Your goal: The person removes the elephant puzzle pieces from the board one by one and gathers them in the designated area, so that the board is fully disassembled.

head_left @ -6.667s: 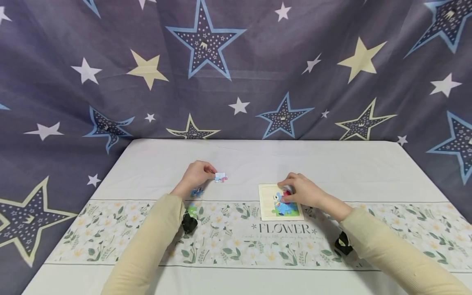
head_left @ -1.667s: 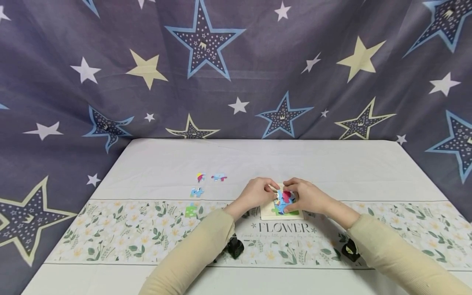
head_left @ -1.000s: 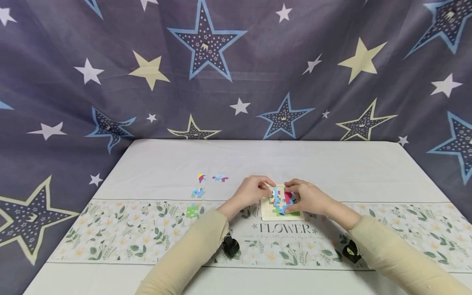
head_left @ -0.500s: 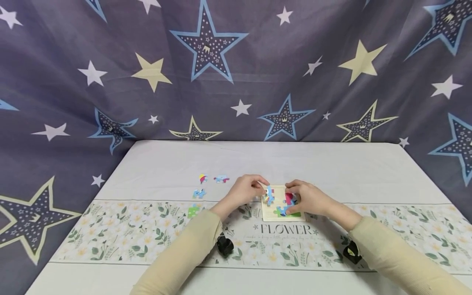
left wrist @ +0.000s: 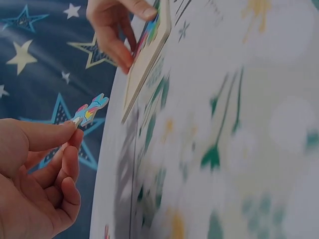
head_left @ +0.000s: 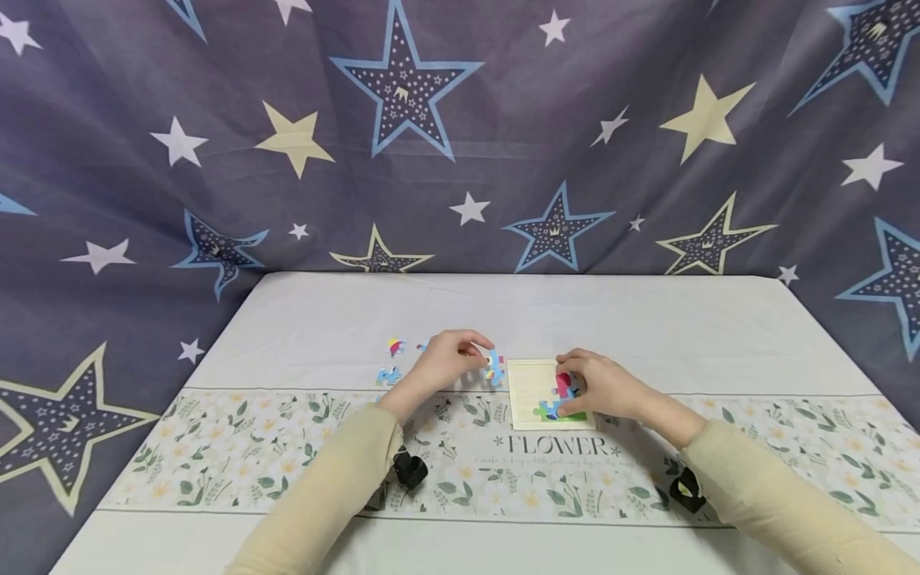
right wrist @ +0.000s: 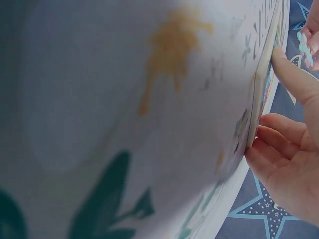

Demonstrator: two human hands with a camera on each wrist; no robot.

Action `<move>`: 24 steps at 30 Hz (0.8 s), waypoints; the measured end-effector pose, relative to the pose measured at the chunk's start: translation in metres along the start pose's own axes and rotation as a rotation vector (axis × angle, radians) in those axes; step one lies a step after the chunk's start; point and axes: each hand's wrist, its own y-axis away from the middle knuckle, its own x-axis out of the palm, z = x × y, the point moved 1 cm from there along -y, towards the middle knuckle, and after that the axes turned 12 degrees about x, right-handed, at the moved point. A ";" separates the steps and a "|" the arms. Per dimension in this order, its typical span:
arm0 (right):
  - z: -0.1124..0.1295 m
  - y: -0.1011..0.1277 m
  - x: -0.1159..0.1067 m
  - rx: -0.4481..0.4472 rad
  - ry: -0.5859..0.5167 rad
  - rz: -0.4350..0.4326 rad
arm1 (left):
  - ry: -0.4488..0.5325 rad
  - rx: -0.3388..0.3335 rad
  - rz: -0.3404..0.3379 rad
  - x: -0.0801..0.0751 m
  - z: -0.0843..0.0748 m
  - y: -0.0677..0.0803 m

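So a few loose jigsaw pieces (head_left: pixel 389 375) are lying over on the left, and right by them the left hand (head_left: pixel 446 359) has a blue jigsaw piece (head_left: pixel 494 369) pinched in the air, thumb against finger. Next comes the wooden puzzle tray (head_left: pixel 527 393), some coloured pieces (head_left: pixel 563 385) sitting in its right side, where the right hand (head_left: pixel 605 383) is clamped round the edge. Flower-print tablecloth (head_left: pixel 647 319) underneath, starry curtain (head_left: pixel 474 120) behind.

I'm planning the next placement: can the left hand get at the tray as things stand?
Likely yes: the left hand pinches a piece beside the tray, whose left part lies bare; the right hand is at its right side.
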 end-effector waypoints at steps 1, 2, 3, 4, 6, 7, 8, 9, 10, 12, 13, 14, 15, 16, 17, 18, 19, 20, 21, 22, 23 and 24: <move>0.000 0.000 0.000 -0.002 0.001 -0.002 | 0.000 0.001 -0.004 -0.003 0.002 0.001; 0.000 0.000 0.000 -0.005 0.000 -0.003 | -0.006 -0.001 -0.010 -0.007 0.003 0.003; 0.000 0.000 0.000 -0.008 0.000 -0.004 | -0.011 -0.005 -0.016 -0.010 0.004 0.004; 0.000 0.000 -0.001 -0.013 0.002 -0.005 | -0.016 -0.004 -0.022 -0.013 0.006 0.006; 0.000 0.000 -0.001 -0.015 0.005 -0.005 | -0.025 -0.007 -0.030 -0.018 0.010 0.009; 0.000 0.000 -0.001 -0.014 0.006 -0.005 | -0.030 -0.010 -0.033 -0.020 0.012 0.011; 0.000 0.000 0.000 -0.019 0.009 -0.004 | -0.033 -0.017 -0.035 -0.023 0.014 0.012; 0.000 0.000 0.000 -0.019 0.011 -0.005 | -0.034 -0.019 -0.036 -0.025 0.015 0.014; 0.000 0.000 0.000 -0.020 0.014 -0.006 | -0.036 -0.020 -0.035 -0.027 0.017 0.015; 0.000 0.000 0.000 -0.016 0.016 -0.007 | -0.040 -0.023 -0.034 -0.032 0.020 0.017; 0.000 0.000 0.000 -0.014 0.014 -0.006 | -0.044 -0.017 -0.032 -0.034 0.021 0.018; 0.001 0.000 0.000 -0.015 0.014 -0.006 | -0.050 -0.013 -0.030 -0.036 0.022 0.020; 0.001 0.000 0.000 -0.011 0.012 -0.006 | -0.056 -0.012 -0.028 -0.038 0.023 0.021; 0.001 0.001 0.000 -0.010 0.011 -0.005 | -0.063 -0.008 -0.024 -0.041 0.024 0.022; 0.002 0.001 0.000 -0.008 0.010 -0.004 | -0.074 -0.007 -0.022 -0.043 0.025 0.024; 0.002 0.001 0.000 -0.010 0.009 -0.003 | -0.085 -0.011 -0.020 -0.045 0.026 0.025; 0.002 0.001 0.000 -0.011 0.008 -0.003 | -0.090 -0.018 -0.017 -0.048 0.027 0.027; 0.002 0.001 -0.001 -0.012 0.008 -0.003 | -0.093 -0.027 -0.016 -0.050 0.027 0.028; 0.002 0.001 -0.001 -0.010 0.007 -0.004 | -0.100 -0.032 -0.015 -0.052 0.028 0.029; 0.002 0.001 -0.001 -0.012 0.008 -0.004 | -0.109 -0.034 -0.014 -0.054 0.029 0.030; 0.003 0.001 -0.002 -0.013 0.007 -0.004 | -0.115 -0.040 -0.015 -0.055 0.030 0.031; 0.003 0.001 -0.002 -0.013 0.007 -0.004 | -0.120 -0.042 -0.015 -0.057 0.030 0.032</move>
